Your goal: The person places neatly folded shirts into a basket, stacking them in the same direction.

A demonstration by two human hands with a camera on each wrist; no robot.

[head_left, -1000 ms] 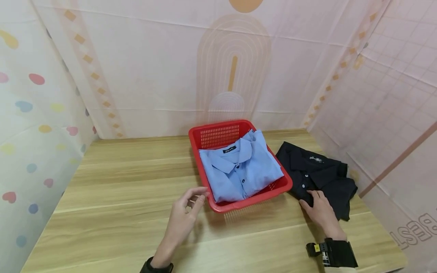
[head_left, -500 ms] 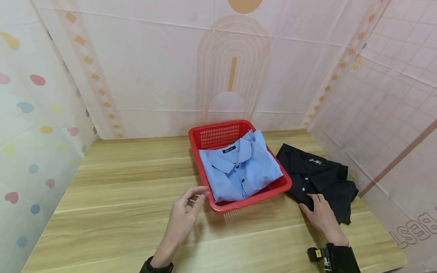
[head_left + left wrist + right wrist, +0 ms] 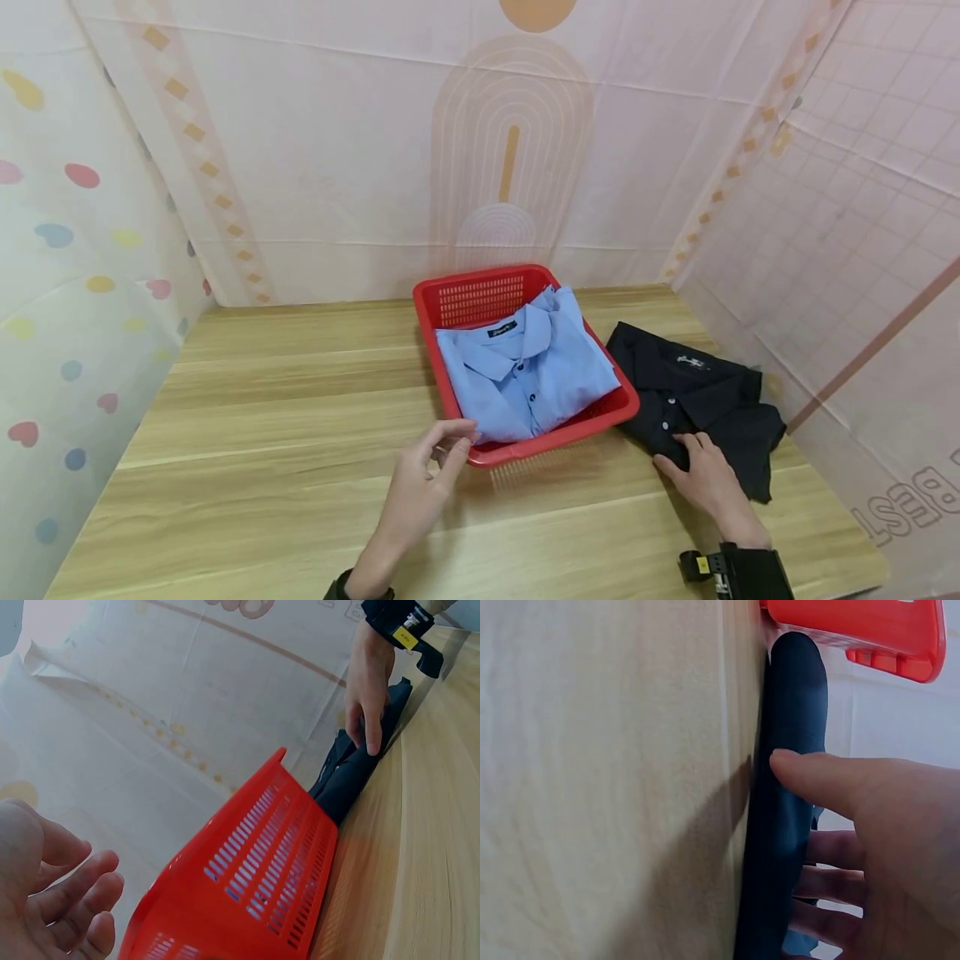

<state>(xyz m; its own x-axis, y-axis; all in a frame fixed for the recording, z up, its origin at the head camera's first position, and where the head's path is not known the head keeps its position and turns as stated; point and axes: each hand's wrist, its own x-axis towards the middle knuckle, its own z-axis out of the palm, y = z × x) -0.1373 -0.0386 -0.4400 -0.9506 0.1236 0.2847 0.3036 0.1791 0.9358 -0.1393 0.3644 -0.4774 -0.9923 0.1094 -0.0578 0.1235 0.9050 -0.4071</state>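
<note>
In the head view my left hand [image 3: 420, 483] hovers by the near-left corner of a red basket [image 3: 525, 452], its fingers loosely curled and holding nothing. The left wrist view has a gap between these fingers and the basket wall. A folded light-blue shirt [image 3: 495, 400] with a collar and dark buttons lies in the basket. My right hand [image 3: 708, 479] rests on a folded black shirt [image 3: 645, 367] on the table. In the right wrist view the thumb [image 3: 810, 774] presses the front fold, while the other fingers lie over the top, tips partly hidden.
The basket and both shirts are on a wood-grain table [image 3: 285, 433]. Behind it hangs a pale patterned cloth [image 3: 337, 150]. A dotted cloth [image 3: 67, 317] closes the left side, a gridded one [image 3: 885, 250] the right. The black shirt lies right beside the basket.
The black shirt has slid slightly toward me along with my right hand. My left hand has shifted a little to the right along the basket corner. The basket stays put.
</note>
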